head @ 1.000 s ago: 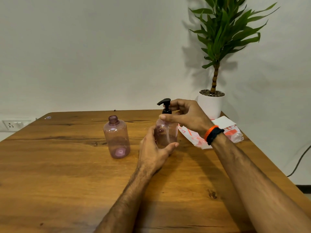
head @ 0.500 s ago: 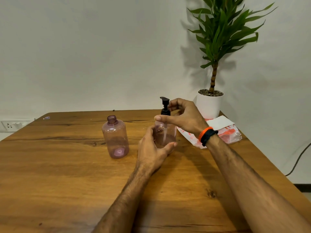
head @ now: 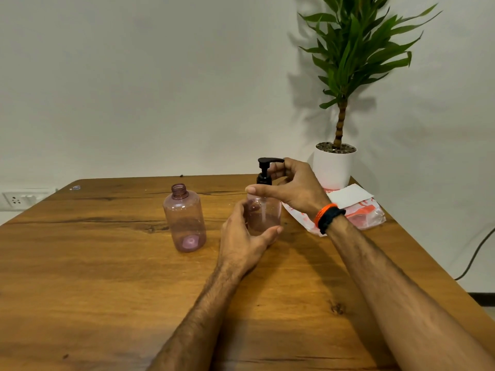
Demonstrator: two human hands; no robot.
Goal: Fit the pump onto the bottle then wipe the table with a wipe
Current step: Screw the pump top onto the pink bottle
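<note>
Bottle (head: 263,218) gripped by left hand (head: 245,236), right hand (head: 292,188) pinching pump (head: 265,170).

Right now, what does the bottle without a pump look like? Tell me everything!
The open bottle is see-through pinkish plastic, round with sloped shoulders and a short ribbed neck, with no cap on. It looks empty. It stands upright on the wooden table, left of both hands, and nothing else touches it.
</note>
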